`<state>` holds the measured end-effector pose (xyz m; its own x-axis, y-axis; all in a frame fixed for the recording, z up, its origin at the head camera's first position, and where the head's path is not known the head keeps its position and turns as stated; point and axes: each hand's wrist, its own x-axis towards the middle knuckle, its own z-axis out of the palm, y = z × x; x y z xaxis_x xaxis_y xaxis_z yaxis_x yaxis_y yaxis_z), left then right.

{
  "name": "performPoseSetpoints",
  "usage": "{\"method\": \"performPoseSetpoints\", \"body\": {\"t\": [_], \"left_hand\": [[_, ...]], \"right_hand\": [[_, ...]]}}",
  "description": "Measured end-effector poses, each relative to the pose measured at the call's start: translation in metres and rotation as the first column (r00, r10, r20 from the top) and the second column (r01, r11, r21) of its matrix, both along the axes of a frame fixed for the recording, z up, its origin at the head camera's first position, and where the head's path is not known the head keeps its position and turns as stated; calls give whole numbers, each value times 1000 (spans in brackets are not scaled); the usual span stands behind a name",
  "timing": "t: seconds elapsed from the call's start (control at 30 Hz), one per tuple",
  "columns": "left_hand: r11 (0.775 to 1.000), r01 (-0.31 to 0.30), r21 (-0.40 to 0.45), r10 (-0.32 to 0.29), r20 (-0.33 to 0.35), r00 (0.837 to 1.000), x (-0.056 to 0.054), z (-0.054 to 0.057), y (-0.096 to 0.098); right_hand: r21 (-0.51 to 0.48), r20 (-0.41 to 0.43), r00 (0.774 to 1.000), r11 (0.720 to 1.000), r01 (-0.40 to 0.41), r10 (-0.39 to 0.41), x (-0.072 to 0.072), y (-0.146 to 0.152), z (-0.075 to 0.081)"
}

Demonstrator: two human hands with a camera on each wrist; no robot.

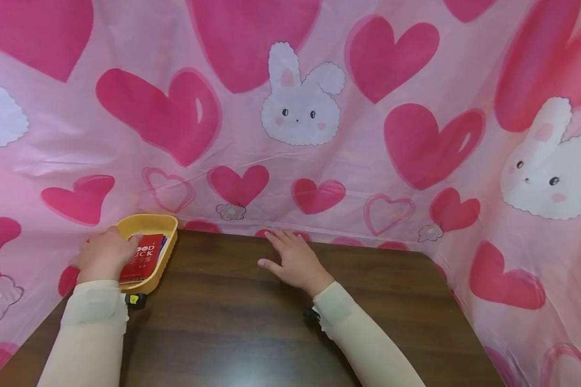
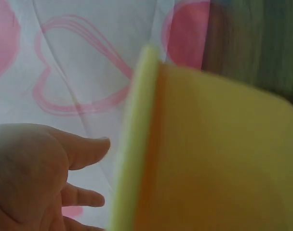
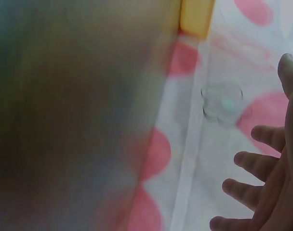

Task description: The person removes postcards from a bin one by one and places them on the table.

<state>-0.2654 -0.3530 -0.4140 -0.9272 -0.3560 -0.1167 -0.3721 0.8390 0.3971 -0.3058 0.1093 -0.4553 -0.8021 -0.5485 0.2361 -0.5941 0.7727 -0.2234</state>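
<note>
At the table's far left corner stands a yellow plastic basket [image 1: 169,244]. Inside it lies a red packet [image 1: 147,257] printed with white lettering, with something blue-edged under it. My left hand [image 1: 106,252] is over the basket's left side and hides part of it. From the left wrist, that hand [image 2: 31,173] shows thumb and fingers extended beside the basket's outer wall [image 2: 223,149], with nothing in them. My right hand [image 1: 297,260], palm down with fingers spread, hovers over the back middle of the table; its fingers [image 3: 252,166] hold nothing in the right wrist view.
The brown wooden table [image 1: 232,322] has a pink curtain [image 1: 310,166] with hearts and rabbits behind it and at both sides. The basket stands close to the curtain on the left. Small black devices are strapped at both wrists.
</note>
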Motion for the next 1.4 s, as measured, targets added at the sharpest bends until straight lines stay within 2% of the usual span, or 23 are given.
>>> {"method": "performPoseSetpoints", "body": {"t": [0.13, 0.27, 0.4, 0.57, 0.7, 0.93, 1.2, 1.4], "left_hand": [[1000, -27, 8, 27, 2, 1000, 3, -3, -7], [999, -27, 24, 28, -36, 999, 2, -5, -9], [1000, -7, 28, 8, -60, 998, -1, -7, -8], [1000, 12, 18, -11, -54, 998, -3, -6, -5], [998, 50, 25, -48, -65, 997, -6, -3, 4], [981, 190, 31, -189, -47, 981, -17, -1, 38], [960, 281, 24, -278, -77, 957, -28, -4, 87], [939, 342, 48, -335, -111, 936, -32, -13, 125]], "right_hand": [[30, 55, 996, 997, -66, 64, 8, -27, -3], [60, 76, 990, 990, -124, 120, 12, -52, -6], [121, 70, 989, 983, -141, 133, 13, -73, -9], [190, 87, 984, 967, -171, 157, 14, -94, -11], [190, 124, 977, 963, -193, 172, 15, -100, -9], [83, 164, 976, 983, -161, 146, 11, -87, 2], [21, 162, 982, 994, -104, 99, 3, -55, 15], [21, 226, 973, 998, -54, 48, -5, -32, 21]]}}
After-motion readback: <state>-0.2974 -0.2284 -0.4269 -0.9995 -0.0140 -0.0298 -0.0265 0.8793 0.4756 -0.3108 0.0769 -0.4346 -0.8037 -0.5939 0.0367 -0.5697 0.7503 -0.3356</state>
